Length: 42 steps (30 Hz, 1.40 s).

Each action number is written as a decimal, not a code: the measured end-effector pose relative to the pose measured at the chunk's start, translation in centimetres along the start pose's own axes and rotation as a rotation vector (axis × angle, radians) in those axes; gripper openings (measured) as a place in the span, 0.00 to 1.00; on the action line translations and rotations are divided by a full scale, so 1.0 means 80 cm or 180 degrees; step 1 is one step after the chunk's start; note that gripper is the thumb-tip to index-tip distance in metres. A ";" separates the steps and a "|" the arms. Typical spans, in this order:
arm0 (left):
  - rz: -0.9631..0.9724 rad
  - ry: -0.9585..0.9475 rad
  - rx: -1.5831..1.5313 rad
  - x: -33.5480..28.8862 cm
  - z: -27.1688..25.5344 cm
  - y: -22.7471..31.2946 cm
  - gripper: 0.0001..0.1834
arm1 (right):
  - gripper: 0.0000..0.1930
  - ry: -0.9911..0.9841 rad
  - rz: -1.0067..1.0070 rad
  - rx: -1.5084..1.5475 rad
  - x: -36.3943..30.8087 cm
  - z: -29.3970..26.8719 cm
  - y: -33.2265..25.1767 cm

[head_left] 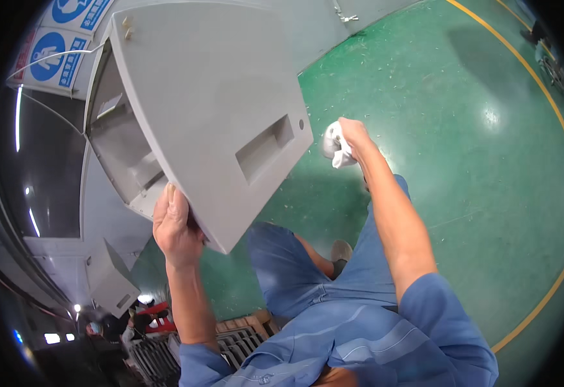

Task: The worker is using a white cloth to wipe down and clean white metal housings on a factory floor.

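A large light-grey box-shaped housing (198,77) with a recessed rectangular slot and a small round hole in its face fills the upper left. Its left side is open and shows a hollow inside. My left hand (179,222) grips the lower edge of the housing, thumb on the outer rim, other fingers partly hidden behind it. To the right of the housing, over the floor, my right hand (356,137) is closed round a crumpled white cloth (341,155). Something rounded and greyish shows beside the cloth; I cannot make it out. The cloth is apart from the housing.
Green floor (463,142) with yellow lines (546,97) spreads to the right. A similar grey housing (110,280) hangs at the lower left, above stacked grey panels (156,361) and a red object (159,319). Blue-and-white signs (53,58) are at the upper left.
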<state>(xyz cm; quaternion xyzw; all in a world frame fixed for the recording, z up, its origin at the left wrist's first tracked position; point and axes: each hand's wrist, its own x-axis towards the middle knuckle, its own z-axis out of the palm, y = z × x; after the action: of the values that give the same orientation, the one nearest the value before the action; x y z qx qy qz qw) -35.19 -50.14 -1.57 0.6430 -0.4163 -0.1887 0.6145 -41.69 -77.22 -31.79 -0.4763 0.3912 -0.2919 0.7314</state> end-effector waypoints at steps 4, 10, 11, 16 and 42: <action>-0.0106 0.0094 -0.0034 -0.008 -0.021 -0.002 0.20 | 0.18 0.0583 -0.0526 0.1772 -0.086 0.059 -0.067; -0.0118 0.0162 -0.0071 -0.013 -0.045 -0.008 0.22 | 0.28 0.0590 -0.4369 -0.1051 -0.257 0.194 -0.242; -0.0107 0.0153 -0.0087 -0.014 -0.051 -0.013 0.23 | 0.21 0.0677 -0.4664 -0.0898 -0.248 0.210 -0.242; -0.0205 0.0218 0.0175 -0.020 -0.056 0.000 0.22 | 0.15 0.0126 -0.1345 -0.1934 -0.064 0.171 -0.128; -0.0297 0.0687 0.0253 -0.004 -0.078 -0.023 0.24 | 0.13 -0.0431 -0.0815 -0.0113 -0.075 0.137 -0.013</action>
<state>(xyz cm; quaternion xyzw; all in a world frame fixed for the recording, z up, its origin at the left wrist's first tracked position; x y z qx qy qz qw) -30.15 -46.13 -2.36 0.7020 -0.3246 -0.1302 0.6204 -35.53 -67.69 -26.40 -0.5538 0.2821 -0.3429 0.7044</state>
